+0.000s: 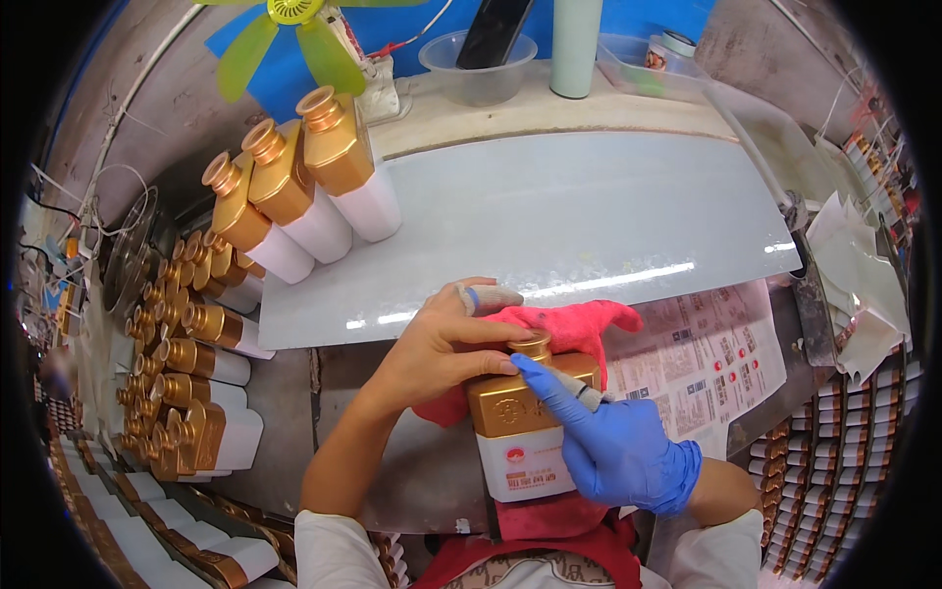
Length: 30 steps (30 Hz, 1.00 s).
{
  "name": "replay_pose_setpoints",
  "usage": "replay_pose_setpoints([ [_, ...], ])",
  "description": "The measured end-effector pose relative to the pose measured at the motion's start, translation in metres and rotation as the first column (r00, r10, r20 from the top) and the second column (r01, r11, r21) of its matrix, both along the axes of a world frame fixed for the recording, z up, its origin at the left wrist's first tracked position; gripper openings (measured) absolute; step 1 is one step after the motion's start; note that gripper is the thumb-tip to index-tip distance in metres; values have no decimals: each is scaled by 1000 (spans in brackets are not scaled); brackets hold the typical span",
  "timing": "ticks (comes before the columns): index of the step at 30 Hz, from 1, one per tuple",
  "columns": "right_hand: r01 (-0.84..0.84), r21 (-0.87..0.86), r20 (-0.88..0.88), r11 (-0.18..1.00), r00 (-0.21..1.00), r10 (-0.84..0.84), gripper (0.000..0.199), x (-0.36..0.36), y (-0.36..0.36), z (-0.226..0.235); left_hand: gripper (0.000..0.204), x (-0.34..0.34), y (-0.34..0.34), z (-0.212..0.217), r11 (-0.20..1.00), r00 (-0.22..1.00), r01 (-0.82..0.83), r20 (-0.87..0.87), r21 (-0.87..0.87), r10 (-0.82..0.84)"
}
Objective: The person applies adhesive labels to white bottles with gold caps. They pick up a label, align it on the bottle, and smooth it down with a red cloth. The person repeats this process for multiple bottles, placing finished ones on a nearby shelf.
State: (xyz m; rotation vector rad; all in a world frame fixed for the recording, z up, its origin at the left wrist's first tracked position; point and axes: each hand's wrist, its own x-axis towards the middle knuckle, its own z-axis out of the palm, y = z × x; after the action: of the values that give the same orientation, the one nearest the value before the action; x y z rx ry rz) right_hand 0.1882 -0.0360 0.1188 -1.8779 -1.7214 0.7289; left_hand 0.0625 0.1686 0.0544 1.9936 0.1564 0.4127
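A gold-and-white bottle [507,405] lies tilted in front of me, its gold neck away from me and red printing on its white lower part. My left hand [444,339], bare except for a finger cot on one finger, closes its thumb and fingers at the neck. My right hand [628,454], in a blue glove, grips the bottle's right side, with its forefinger reaching toward the neck. A pale finger cot shows on one gloved finger. Bunched under and behind the bottle is a pink-red cloth [569,326]. The gloved fingertips beneath the bottle are hidden.
Three gold-and-white bottles [345,162] stand on the grey board [589,211] at far left. Several more bottles [201,360] crowd the left side. Printed sheets [702,358] lie right of the cloth. Behind are a green fan [294,12], a plastic bowl [478,80] with a phone, and a pale-green tumbler [576,49].
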Motion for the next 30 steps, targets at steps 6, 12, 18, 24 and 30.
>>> replay_pose_setpoints([
  [6, 91, 144, 7, 985, 996, -93, 78, 7, -8, -24, 31, -2, 1, -2, 999, 1000, -3, -22, 32, 4],
  [12, 135, 188, -27, 973, 991, -132, 75, 11, -6, -24, 31, -1, 0, -3, 1000, 1000, -4, -25, 27, 5],
  [18, 61, 146, 66, 987, 995, -72, 76, -2, -6, -17, 32, -2, -1, -1, 1000, 999, 1, -44, -9, -2],
  [24, 163, 264, -12, 951, 986, -166, 72, 11, -6, -37, 33, -1, -2, 0, 994, 996, -29, -91, -105, 19],
  [30, 159, 304, 9, 939, 986, -169, 72, 1, -11, -22, 42, -17, -6, 7, 888, 994, -106, -23, -449, 107],
])
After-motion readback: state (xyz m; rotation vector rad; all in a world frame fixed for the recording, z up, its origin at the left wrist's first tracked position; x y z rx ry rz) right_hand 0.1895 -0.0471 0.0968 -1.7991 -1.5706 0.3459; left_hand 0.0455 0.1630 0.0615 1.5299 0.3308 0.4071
